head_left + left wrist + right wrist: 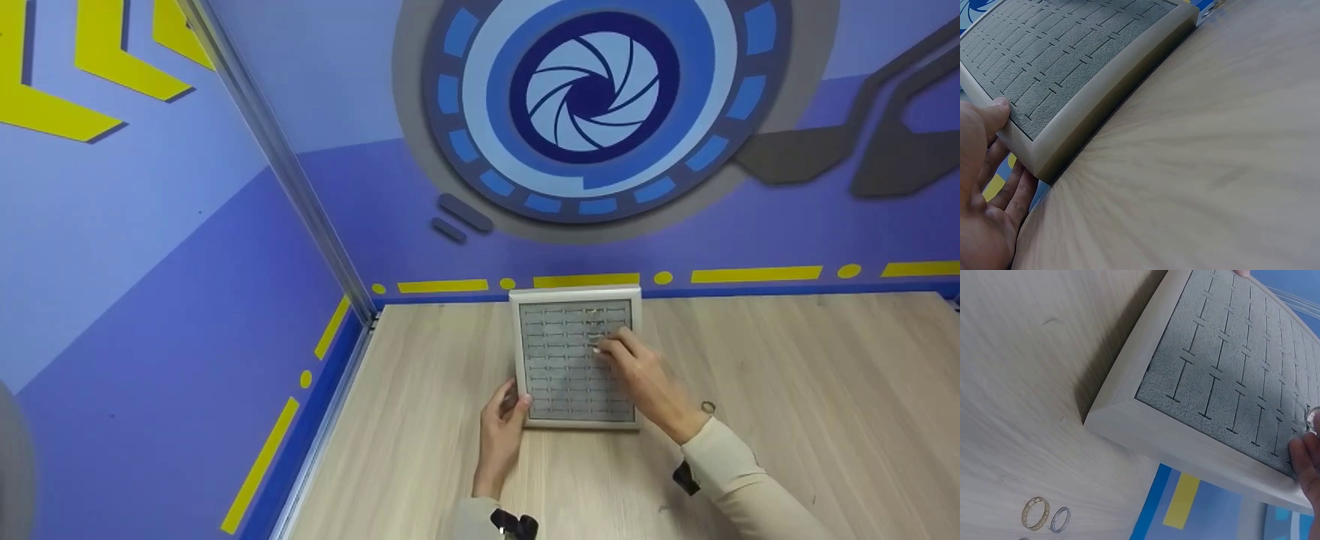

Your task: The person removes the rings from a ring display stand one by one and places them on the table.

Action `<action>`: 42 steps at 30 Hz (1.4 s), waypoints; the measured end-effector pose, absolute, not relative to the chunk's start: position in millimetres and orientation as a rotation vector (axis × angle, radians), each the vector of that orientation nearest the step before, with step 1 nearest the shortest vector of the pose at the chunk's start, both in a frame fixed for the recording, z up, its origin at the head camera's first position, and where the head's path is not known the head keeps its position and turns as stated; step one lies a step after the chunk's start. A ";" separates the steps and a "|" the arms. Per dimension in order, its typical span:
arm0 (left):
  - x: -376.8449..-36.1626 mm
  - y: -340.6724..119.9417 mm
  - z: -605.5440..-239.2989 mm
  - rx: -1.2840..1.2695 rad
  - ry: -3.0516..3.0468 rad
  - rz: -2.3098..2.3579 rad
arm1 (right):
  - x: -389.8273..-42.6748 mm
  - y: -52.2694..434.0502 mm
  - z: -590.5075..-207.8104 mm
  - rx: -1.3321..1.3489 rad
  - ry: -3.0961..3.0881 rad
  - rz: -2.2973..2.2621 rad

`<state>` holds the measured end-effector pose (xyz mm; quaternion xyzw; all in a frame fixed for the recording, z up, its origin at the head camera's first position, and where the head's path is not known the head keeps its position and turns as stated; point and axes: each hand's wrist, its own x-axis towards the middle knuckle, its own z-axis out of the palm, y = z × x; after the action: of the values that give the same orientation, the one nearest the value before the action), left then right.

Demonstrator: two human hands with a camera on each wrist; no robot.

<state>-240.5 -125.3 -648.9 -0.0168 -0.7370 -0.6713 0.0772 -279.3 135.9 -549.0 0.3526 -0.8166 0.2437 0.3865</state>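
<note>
A ring display tray (577,424) with a pale frame and grey slotted padding leans up at the back of the table. My left hand (501,442) grips its lower left edge, thumb on the front of the frame and fingers behind, as the left wrist view also shows. With thumb and fingertips, my right hand (645,375) pinches a silver ring (1312,417) at a slot toward the tray's upper right. Above those fingertips, small shiny rings (594,311) sit in the same column of slots. The other slots in view hold nothing.
On the wooden table (787,360) lie a gold-coloured ring (1035,513) and a silver ring (1060,520), side by side. Part of another shows at that view's bottom edge. Behind the tray rises a blue printed wall (337,202); a metal corner post (277,150) stands at left.
</note>
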 end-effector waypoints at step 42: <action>-239.0 -123.6 -646.9 -0.034 -2.188 -2.015 | -245.3 187.3 -557.4 0.924 -2.207 0.636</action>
<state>-239.0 -123.6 -646.9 -0.0115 -0.7330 -0.6750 0.0833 -245.3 187.3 -557.4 0.3529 -0.8425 0.2427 0.3267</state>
